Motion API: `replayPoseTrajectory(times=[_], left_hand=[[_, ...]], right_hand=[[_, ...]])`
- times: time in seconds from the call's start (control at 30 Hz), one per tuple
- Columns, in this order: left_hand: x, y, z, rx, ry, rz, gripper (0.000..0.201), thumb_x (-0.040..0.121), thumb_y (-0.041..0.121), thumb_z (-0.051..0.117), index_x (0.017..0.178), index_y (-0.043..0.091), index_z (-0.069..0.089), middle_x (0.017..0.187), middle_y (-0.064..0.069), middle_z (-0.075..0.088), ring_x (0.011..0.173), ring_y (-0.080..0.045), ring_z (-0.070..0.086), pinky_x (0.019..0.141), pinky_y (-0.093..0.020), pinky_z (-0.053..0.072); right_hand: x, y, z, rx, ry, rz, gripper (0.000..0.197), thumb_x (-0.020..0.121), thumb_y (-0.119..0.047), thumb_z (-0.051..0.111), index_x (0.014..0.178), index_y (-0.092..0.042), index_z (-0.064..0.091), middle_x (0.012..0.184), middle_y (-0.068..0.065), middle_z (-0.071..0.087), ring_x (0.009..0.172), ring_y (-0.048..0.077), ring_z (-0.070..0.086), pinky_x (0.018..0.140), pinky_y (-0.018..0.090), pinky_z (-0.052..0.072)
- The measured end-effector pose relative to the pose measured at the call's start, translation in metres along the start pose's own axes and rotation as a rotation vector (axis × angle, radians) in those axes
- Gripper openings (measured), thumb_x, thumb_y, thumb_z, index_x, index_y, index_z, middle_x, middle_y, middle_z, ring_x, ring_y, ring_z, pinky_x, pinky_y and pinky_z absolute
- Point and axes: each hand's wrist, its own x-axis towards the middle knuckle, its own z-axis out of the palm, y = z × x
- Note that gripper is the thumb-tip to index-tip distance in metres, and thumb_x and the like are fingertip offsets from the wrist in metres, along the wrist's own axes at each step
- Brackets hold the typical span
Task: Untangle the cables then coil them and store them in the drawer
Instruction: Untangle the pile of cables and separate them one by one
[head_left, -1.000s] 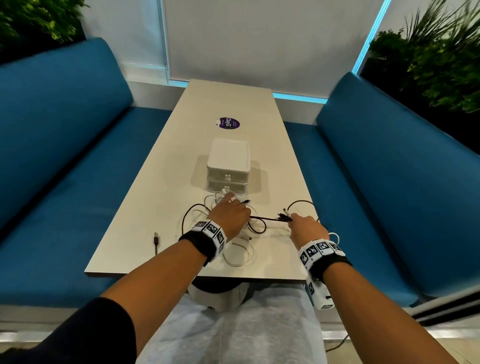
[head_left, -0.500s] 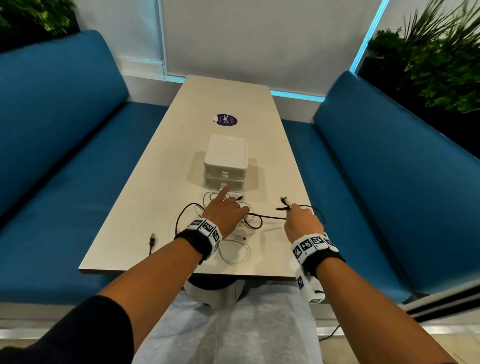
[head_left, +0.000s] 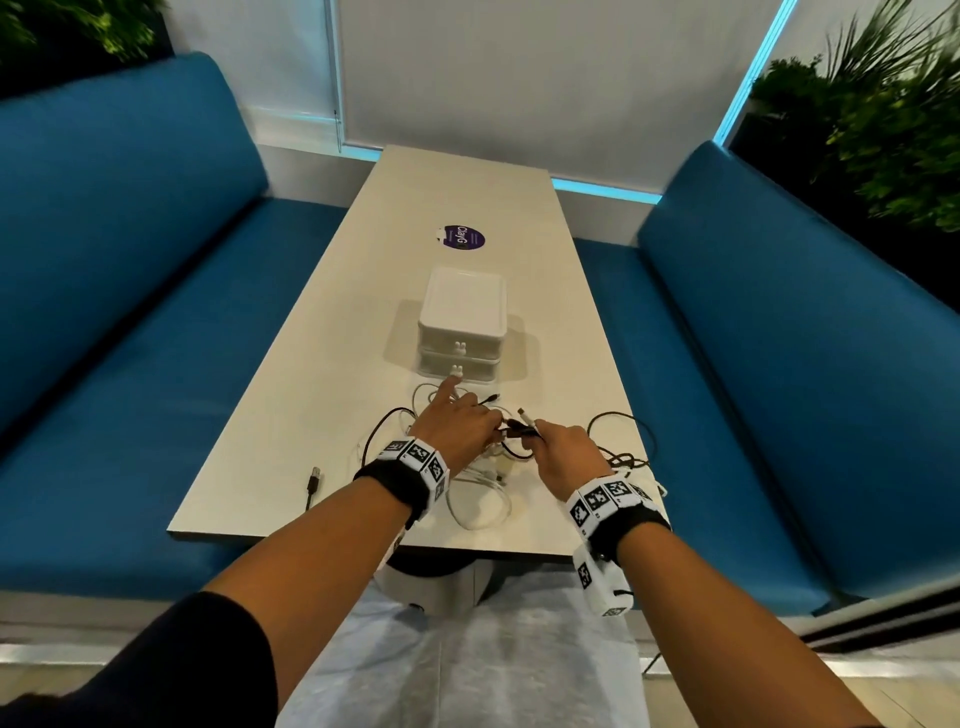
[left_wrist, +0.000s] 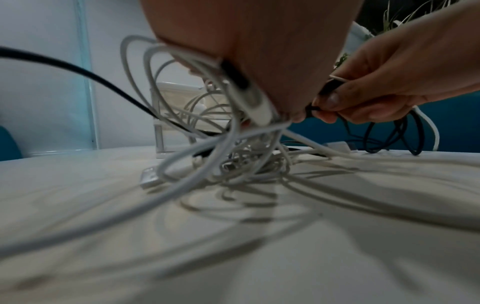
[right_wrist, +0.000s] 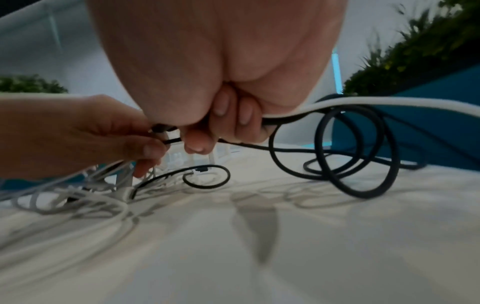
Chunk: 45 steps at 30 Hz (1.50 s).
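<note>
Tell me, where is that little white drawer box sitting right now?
In the head view the white drawer box stands mid-table, just beyond the cable tangle, with the purple sticker behind it. Both drawers look closed.

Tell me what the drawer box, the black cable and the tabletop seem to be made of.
Drawer box: probably plastic, white, smooth, with rounded moulded edges.
Black cable: likely rubber or PVC jacket, matte, bending in loose loops.
Tabletop: looks like pale laminate, flat with a low sheen and a thin straight edge; the core cannot be seen.

Black wristbands with square-code tags, dark sleeve, pale trousers.
</note>
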Motion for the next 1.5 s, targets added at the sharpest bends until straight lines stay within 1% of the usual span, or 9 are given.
replayPoseTrajectory(times=[0.27, 0.4, 0.5, 0.7, 0.87, 1.03, 1.2, 1.33, 1.5], left_hand=[[-0.007, -0.029, 0.008, -0.084, -0.003, -0.057, 0.019, 0.098, 0.027, 0.047, 0.112, 0.032, 0.060, 0.116, 0.012, 0.063, 0.120, -0.018, 0.051, 0.114, -0.051, 0.014], [-0.010, -0.041, 0.012, -0.115, -0.017, -0.062, 0.016, 0.098, 0.025, 0.049, 0.110, 0.033, 0.056, 0.115, 0.013, 0.062, 0.121, -0.015, 0.050, 0.115, -0.049, 0.013], [-0.008, -0.039, 0.009, -0.085, -0.021, -0.039, 0.017, 0.101, 0.028, 0.044, 0.110, 0.032, 0.057, 0.116, 0.012, 0.063, 0.120, -0.015, 0.051, 0.115, -0.050, 0.015], [-0.012, -0.040, 0.004, -0.017, 0.055, 0.005, 0.018, 0.101, 0.033, 0.045, 0.105, 0.029, 0.062, 0.108, 0.011, 0.067, 0.114, -0.016, 0.056, 0.115, -0.051, 0.015], [-0.014, -0.028, -0.002, -0.049, 0.058, 0.054, 0.019, 0.100, 0.027, 0.042, 0.104, 0.029, 0.061, 0.108, 0.008, 0.062, 0.116, -0.015, 0.056, 0.117, -0.052, 0.011], [-0.025, -0.021, -0.007, -0.090, 0.068, 0.134, 0.042, 0.094, 0.046, 0.031, 0.104, 0.026, 0.067, 0.116, 0.009, 0.063, 0.134, -0.011, 0.042, 0.118, -0.048, -0.004], [-0.032, -0.025, -0.012, 0.021, -0.033, 0.133, 0.033, 0.089, 0.043, 0.051, 0.104, 0.023, 0.071, 0.123, 0.006, 0.061, 0.137, -0.017, 0.036, 0.117, -0.053, -0.004], [-0.032, -0.021, -0.011, 0.089, -0.020, 0.145, 0.023, 0.091, 0.027, 0.055, 0.105, 0.023, 0.073, 0.123, 0.003, 0.062, 0.136, -0.022, 0.038, 0.115, -0.057, 0.001], [-0.031, -0.017, -0.011, 0.110, -0.003, 0.124, 0.030, 0.091, 0.026, 0.052, 0.115, 0.016, 0.069, 0.132, 0.000, 0.058, 0.141, -0.025, 0.032, 0.116, -0.058, 0.002]], right_hand=[[-0.008, 0.058, -0.030, -0.158, 0.033, 0.296, 0.020, 0.095, -0.018, 0.042, 0.107, -0.016, 0.059, 0.085, 0.009, 0.057, 0.076, 0.033, 0.056, 0.066, 0.035, 0.047], [-0.019, 0.088, -0.046, -0.194, 0.041, 0.520, 0.020, 0.094, -0.015, 0.041, 0.105, -0.008, 0.057, 0.110, 0.016, 0.057, 0.089, 0.034, 0.056, 0.077, 0.039, 0.049], [-0.018, 0.091, -0.051, -0.170, 0.121, 0.599, 0.022, 0.096, -0.017, 0.041, 0.107, -0.006, 0.058, 0.105, 0.016, 0.057, 0.085, 0.033, 0.054, 0.072, 0.039, 0.047], [-0.011, 0.067, -0.044, -0.125, 0.192, 0.396, 0.026, 0.097, -0.016, 0.033, 0.118, -0.015, 0.049, 0.090, 0.014, 0.057, 0.077, 0.034, 0.055, 0.065, 0.037, 0.046], [-0.020, 0.050, -0.003, -0.242, -0.170, -0.007, 0.045, 0.101, -0.025, 0.035, 0.141, -0.044, 0.036, 0.106, 0.012, 0.065, 0.089, 0.030, 0.065, 0.076, 0.037, 0.055], [-0.027, 0.074, -0.009, -0.436, -0.118, 0.233, 0.055, 0.095, -0.007, 0.029, 0.147, -0.024, 0.032, 0.122, 0.013, 0.060, 0.105, 0.031, 0.063, 0.081, 0.039, 0.051], [-0.043, 0.111, -0.036, -0.461, -0.069, 0.507, 0.031, 0.096, -0.012, 0.034, 0.114, -0.013, 0.059, 0.118, 0.010, 0.060, 0.103, 0.030, 0.061, 0.082, 0.039, 0.051], [-0.028, 0.096, -0.038, -0.195, 0.064, 0.504, 0.019, 0.094, -0.013, 0.036, 0.095, -0.010, 0.055, 0.101, 0.013, 0.060, 0.086, 0.033, 0.059, 0.073, 0.038, 0.049], [-0.013, 0.051, -0.026, 0.251, 0.109, 0.349, 0.023, 0.098, -0.016, 0.035, 0.100, -0.011, 0.057, 0.099, 0.011, 0.056, 0.086, 0.035, 0.058, 0.073, 0.037, 0.050]])
